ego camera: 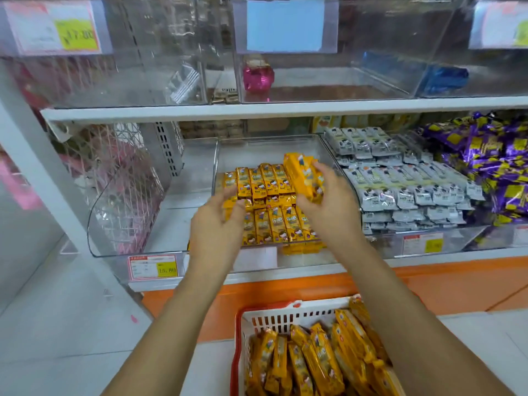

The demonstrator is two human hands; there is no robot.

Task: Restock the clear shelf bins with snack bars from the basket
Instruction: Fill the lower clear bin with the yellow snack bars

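**Bars over the bin, far side bare**

Your R hand (pixel 328 207) grips a stack of yellow snack bars (pixel 303 174) above the far-right corner of the rows (pixel 274 224) in the clear bin (pixel 257 147). L hand (pixel 217 224) curls at the rows' left end; can't tell if it pinches one. Laid bars run near-to-far. Bare bin floor lies beyond them, closest to your R hand. The basket (pixel 285 315), near you, holds more.

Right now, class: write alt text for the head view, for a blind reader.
The right hand holds a stack of yellow snack bars over a clear shelf bin partly filled with neat rows of them; the left hand reaches to those rows. Below, a white basket holds more.
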